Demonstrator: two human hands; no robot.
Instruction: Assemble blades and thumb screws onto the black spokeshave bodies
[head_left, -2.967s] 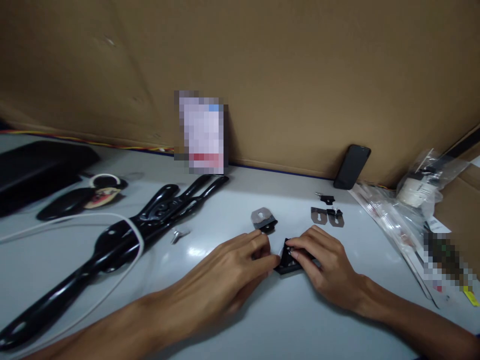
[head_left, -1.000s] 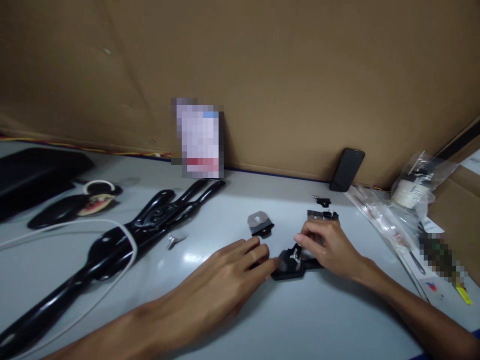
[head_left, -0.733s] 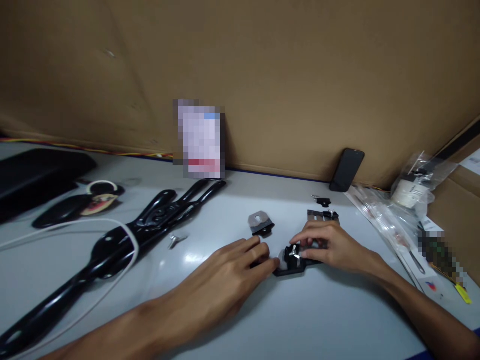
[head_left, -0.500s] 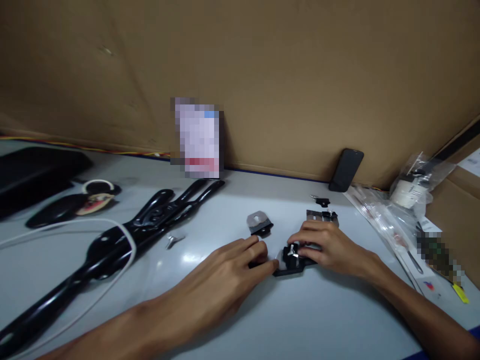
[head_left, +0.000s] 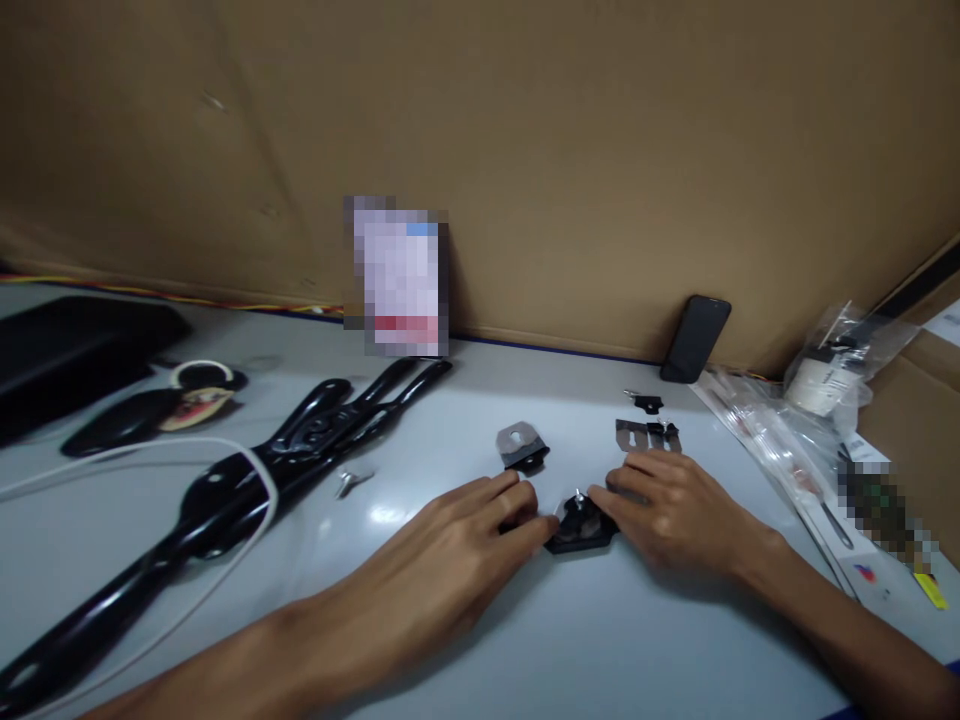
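Hands: two, both bare; left hand [head_left: 472, 545] with fingers bent and nearly closed, tips touching the left end of the tool [head_left: 581, 546]; right hand [head_left: 682, 520] with fingers curled, tips against its right side; whether either truly grips, I cannot tell.
Tool: one, black and low, on the table [head_left: 600, 640] between the hands, its right part hidden; a dark piece sits tilted on it, topped by a silver wing screw [head_left: 579, 497].
Loose screw [head_left: 352, 483]: one, silver, winged, lying beside the frame.
Frame [head_left: 217, 490]: one, long, glossy black, pronged at the far end, crossed by one white cable [head_left: 180, 442].
Blades: three, grey with cut-outs; one [head_left: 517, 438] beyond the left hand, joined to a black clamp [head_left: 529, 459]; a pair [head_left: 631, 436] beyond the right hand.
Clip [head_left: 649, 405]: one, black, behind the pair.
Phone [head_left: 696, 338]: one, leaning on the cardboard [head_left: 600, 180], screen dark.
Writing: card [head_left: 397, 275] pixelated; label on the white tub [head_left: 821, 382] too small to read; red and blue mark [head_left: 865, 573] at right.
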